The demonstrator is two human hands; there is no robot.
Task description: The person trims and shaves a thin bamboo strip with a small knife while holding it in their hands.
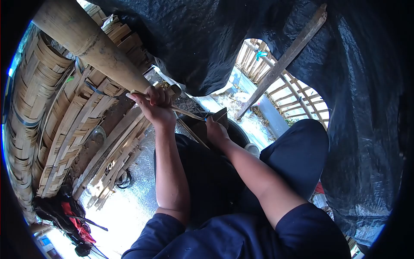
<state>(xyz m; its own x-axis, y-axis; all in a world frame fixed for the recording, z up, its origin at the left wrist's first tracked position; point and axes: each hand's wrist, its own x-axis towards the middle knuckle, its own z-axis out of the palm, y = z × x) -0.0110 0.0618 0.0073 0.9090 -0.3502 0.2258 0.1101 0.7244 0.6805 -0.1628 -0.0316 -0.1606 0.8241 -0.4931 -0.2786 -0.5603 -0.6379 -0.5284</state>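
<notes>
My left hand is closed around a thin bamboo strip, just below the lower end of a thick bamboo pole. The strip slants down to the right and reaches the fingertips of my right hand. That hand is closed too, with its fingers curled. A flat brownish piece sticks out just beyond it; whether my right hand grips this piece, the strip or a tool, I cannot make out. Under my right hand shows the dark rim of a round tub, partly hidden by my arm and legs.
Woven bamboo panels stand along the left, with split bamboo slats beside them. Black plastic sheeting hangs ahead and at right. A wooden post leans before a bamboo lattice. Dark and red cloth lies lower left.
</notes>
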